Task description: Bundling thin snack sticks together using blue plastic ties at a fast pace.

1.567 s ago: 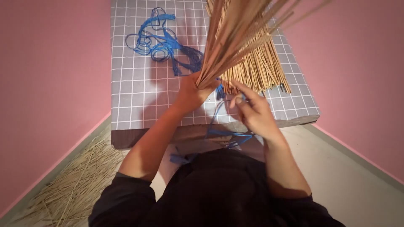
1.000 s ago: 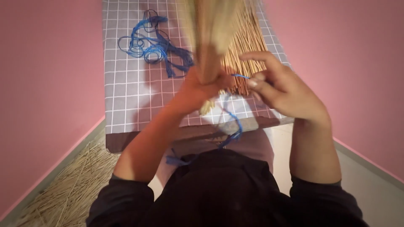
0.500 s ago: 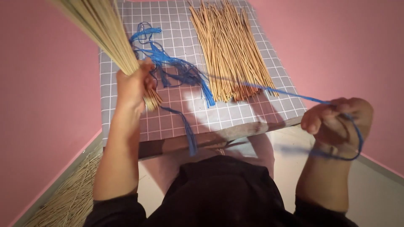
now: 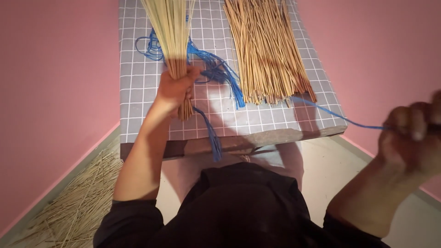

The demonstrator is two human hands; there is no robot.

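Fingers [image 4: 183, 78] of left hand [image 4: 177, 87] wrapped tight round the stalk bundle [image 4: 171, 34], closed fully, grip just above the cut butt ends, which poke out below the fist. Right hand [image 4: 413, 133] nearest me, blurred, curled shut on the blue cord [image 4: 340, 117]; half a sec ago it was lower w/ cord looped, now raised and pulled out wide, so cord runs taut from those fingers back toward the bundle — looks like the binding's being cinched. Bundle: pale, thin, stiff straws, fanning away from the grip. Below left fingers, a frayed blue tassel [image 4: 213, 138] hangs over the table [image 4: 138, 92] edge; grey cloth, white grid. Beyond, tangle of spare blue cord [image 4: 151, 48]; further right, loose stalks [image 4: 268, 50], browner, flat. More straw [image 4: 69, 211] on floor.
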